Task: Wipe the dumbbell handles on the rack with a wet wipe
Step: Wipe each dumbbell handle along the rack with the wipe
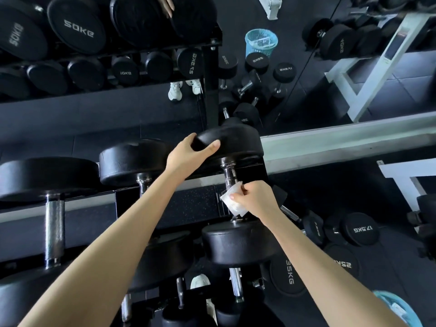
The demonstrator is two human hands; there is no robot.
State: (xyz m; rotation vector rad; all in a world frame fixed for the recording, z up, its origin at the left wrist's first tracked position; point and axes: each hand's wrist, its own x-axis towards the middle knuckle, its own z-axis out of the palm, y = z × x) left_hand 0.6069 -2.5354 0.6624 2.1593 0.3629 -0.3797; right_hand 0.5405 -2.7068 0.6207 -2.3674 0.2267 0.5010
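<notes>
A black dumbbell lies on the top shelf of the rack, with its chrome handle [230,176] running away from me. My left hand [188,153] grips the rim of its far head [232,141]. My right hand [256,199] pinches a white wet wipe [232,200] wrapped against the lower part of that handle, just above the near head [238,241]. Two more dumbbells rest on the same shelf to the left, one with its chrome handle [54,228] bare.
A mirror behind the rack reflects the dumbbells, a blue mesh waste basket [260,43] and white shoes. Loose dumbbells [359,228] lie on the dark floor at the right. White bench frames [401,175] stand at the right. Lower rack shelves hold more dumbbells.
</notes>
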